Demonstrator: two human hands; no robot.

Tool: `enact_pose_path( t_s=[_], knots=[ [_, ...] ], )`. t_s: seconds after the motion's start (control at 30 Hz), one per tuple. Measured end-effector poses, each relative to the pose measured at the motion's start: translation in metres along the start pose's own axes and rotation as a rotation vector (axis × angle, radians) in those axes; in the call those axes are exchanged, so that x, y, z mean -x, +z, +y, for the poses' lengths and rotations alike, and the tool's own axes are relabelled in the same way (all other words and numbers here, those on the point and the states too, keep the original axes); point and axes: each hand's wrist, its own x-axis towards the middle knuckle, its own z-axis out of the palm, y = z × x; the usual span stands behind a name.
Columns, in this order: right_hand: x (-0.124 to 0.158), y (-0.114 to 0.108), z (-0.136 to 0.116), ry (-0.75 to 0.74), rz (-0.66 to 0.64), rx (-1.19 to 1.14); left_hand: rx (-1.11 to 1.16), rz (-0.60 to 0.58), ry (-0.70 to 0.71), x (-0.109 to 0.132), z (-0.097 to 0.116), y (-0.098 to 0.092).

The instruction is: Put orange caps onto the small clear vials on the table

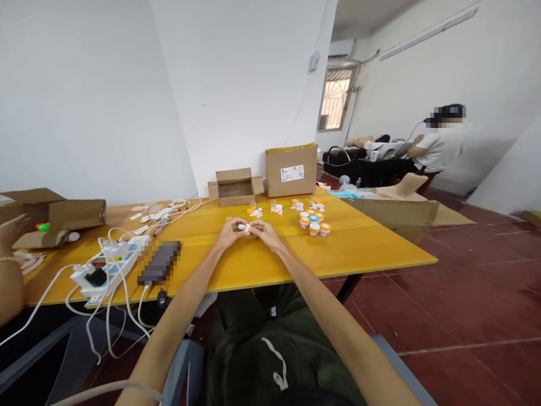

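Note:
My left hand (229,232) and my right hand (266,233) meet over the near part of the table, fingers closed around a small bottle (244,228). White and a little orange show on it; the fingers cover the rest. To the right stands a cluster of small capped bottles (315,228) with white lids and orange rims, one lid teal. Beyond my hands, several small piles of white pieces (256,213) lie in a row beside clear cups (273,203) and loose lids.
An open carton (235,189) and a closed carton (291,172) stand at the wall. On the left are a power strip (118,268) with tangled white cables, a dark phone (159,263) and another open box (76,217). Another person's arm (9,270) is there; a seated person (439,144) is far right.

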Motion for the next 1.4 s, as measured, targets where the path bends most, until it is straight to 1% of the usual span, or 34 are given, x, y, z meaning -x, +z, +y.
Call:
enact_pose_path(
  t_s=[0.23,0.47,0.73,0.9,1.13,1.4],
  knots=[
    [0.0024,-0.0014,-0.0044,0.022,-0.019,0.038,-0.003,-0.008,0.001,0.0022,0.0043,0.0023],
    [0.0024,-0.0024,-0.0043,0.031,0.001,0.049,-0.058,-0.016,0.057,0.0019,0.0036,0.0035],
    [0.0028,-0.0039,-0.0052,0.031,-0.009,0.059,-0.095,0.011,0.059,0.0022,0.0022,0.0041],
    [0.0028,-0.0039,-0.0048,0.029,0.008,0.042,-0.109,0.012,0.056,0.0029,0.0016,0.0038],
    [0.0010,-0.0044,-0.0014,0.028,0.049,0.034,-0.132,-0.011,0.099,0.0036,0.0021,0.0041],
    [0.0032,-0.0033,-0.0056,0.039,0.039,0.049,-0.173,0.020,0.116,0.0045,0.0055,0.0066]
  ],
)
